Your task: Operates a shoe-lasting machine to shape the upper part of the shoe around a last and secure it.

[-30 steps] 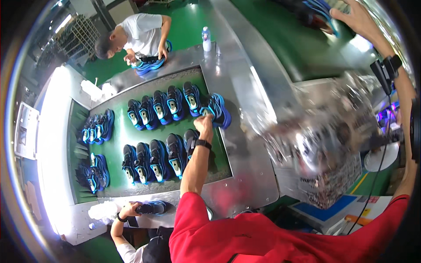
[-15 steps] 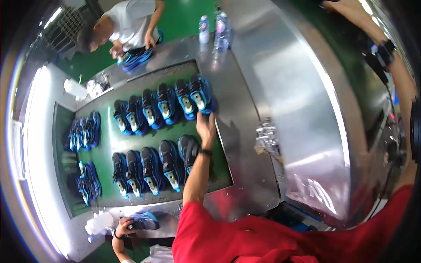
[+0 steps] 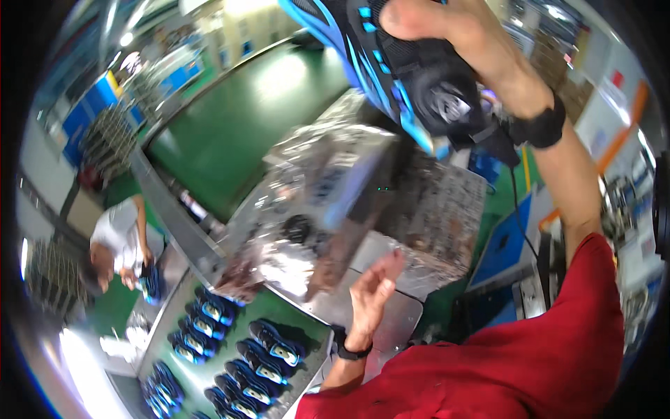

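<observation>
A black sneaker with blue trim [image 3: 426, 77] is held up at the upper right, close to the camera. My right hand [image 3: 467, 35] is closed around it, with the thumb pressed on its upper; the top of the shoe runs out of view. My left hand [image 3: 373, 293] is lower, over the metal table edge beside the foil-covered box. Its fingers are apart and nothing shows in them. Several black and blue sneakers [image 3: 274, 342] stand in rows on the green conveyor belt [image 3: 307, 325] to the lower left.
A box-shaped machine wrapped in crinkled foil [image 3: 307, 209] stands in the middle. Behind it a green belt [image 3: 230, 133] stretches away. On the left another person [image 3: 118, 237] holds a blue shoe [image 3: 149, 285]. A black cable [image 3: 518, 209] hangs below my right wrist.
The view has swung up and right. My left hand has left the sneaker it was reaching to on the belt. My right hand now shows with a sneaker in it.
</observation>
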Action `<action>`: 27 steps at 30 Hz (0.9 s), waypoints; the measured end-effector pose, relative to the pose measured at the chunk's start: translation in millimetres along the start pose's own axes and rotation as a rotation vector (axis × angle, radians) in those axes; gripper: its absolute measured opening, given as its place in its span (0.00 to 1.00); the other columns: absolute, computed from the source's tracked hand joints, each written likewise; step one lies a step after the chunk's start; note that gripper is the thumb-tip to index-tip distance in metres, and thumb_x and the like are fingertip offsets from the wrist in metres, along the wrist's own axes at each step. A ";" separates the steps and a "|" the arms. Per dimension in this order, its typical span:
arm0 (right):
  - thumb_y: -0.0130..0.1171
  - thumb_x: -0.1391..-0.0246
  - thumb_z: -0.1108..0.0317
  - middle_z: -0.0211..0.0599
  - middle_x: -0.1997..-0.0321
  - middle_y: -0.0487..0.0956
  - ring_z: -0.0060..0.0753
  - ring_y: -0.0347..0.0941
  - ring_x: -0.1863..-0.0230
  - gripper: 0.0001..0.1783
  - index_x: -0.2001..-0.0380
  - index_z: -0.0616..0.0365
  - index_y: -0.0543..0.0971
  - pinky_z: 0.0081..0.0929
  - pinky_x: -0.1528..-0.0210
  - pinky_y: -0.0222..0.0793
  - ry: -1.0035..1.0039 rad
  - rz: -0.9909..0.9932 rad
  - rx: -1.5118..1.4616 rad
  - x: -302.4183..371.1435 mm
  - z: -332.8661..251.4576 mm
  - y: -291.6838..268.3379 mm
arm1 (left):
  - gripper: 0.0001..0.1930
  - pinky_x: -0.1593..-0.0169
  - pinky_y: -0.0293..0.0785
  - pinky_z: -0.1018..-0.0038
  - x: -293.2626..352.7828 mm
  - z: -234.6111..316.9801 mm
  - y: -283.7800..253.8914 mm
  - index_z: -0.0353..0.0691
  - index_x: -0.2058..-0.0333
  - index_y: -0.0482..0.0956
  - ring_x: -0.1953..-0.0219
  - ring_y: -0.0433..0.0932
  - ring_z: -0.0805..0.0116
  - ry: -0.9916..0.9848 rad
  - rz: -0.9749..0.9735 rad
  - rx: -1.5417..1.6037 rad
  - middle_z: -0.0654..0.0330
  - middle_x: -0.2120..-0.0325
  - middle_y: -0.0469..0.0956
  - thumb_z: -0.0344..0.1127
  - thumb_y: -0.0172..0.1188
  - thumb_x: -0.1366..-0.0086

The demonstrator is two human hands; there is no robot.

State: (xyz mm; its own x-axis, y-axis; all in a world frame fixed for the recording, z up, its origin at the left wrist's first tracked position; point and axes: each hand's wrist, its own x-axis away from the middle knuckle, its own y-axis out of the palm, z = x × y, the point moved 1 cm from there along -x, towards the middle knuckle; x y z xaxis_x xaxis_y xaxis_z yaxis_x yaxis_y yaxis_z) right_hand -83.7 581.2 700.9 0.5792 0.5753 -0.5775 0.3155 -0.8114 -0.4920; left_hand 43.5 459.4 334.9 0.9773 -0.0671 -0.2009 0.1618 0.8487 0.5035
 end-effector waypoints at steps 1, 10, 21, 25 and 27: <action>0.66 0.55 0.62 0.44 0.58 0.77 0.31 0.75 0.57 0.28 0.51 0.65 0.73 0.26 0.56 0.71 0.075 0.010 -0.100 34.4 -9.3 -20.6 | 0.43 0.36 0.61 0.54 -23.4 10.6 30.3 0.28 0.42 0.65 0.41 0.70 0.52 0.119 -0.069 0.109 0.44 0.43 0.69 0.58 0.65 0.44; 0.58 0.45 0.64 0.45 0.53 0.77 0.31 0.74 0.56 0.18 0.52 0.60 0.76 0.26 0.53 0.68 0.035 0.474 0.451 329.2 3.8 -109.2 | 0.33 0.50 0.75 0.70 -60.1 -34.4 257.3 0.33 0.44 0.66 0.56 0.78 0.66 -0.128 -0.615 0.447 0.58 0.55 0.77 0.43 0.69 0.44; 0.72 0.67 0.63 0.34 0.60 0.76 0.24 0.72 0.60 0.39 0.47 0.60 0.70 0.24 0.54 0.70 0.743 1.483 0.389 635.7 -62.7 -105.4 | 0.23 0.48 0.73 0.70 84.6 -178.7 453.1 0.34 0.45 0.68 0.54 0.77 0.67 -0.492 -0.832 0.169 0.57 0.54 0.77 0.28 0.61 0.39; 0.74 0.70 0.67 0.31 0.60 0.76 0.24 0.72 0.60 0.38 0.49 0.57 0.73 0.24 0.54 0.70 0.669 1.838 0.309 731.0 -96.2 -108.8 | 0.24 0.48 0.72 0.70 161.9 -215.0 521.0 0.33 0.44 0.67 0.56 0.77 0.68 -0.601 -0.932 0.076 0.58 0.55 0.76 0.26 0.60 0.38; 0.72 0.67 0.70 0.31 0.59 0.76 0.24 0.72 0.61 0.35 0.50 0.56 0.73 0.23 0.54 0.70 0.748 1.950 0.407 786.1 -121.4 -112.9 | 0.28 0.47 0.72 0.70 197.9 -239.8 560.4 0.31 0.40 0.64 0.54 0.75 0.68 -0.616 -0.996 -0.024 0.56 0.53 0.75 0.28 0.62 0.38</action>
State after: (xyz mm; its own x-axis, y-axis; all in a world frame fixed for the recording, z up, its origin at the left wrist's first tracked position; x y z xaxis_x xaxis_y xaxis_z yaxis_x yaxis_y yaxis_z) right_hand 427.3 1112.6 381.6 0.0270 -0.9898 -0.1401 -0.9904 -0.0455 0.1305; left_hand 294.8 1047.6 375.8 0.3227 -0.9450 -0.0532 0.8969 0.2874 0.3362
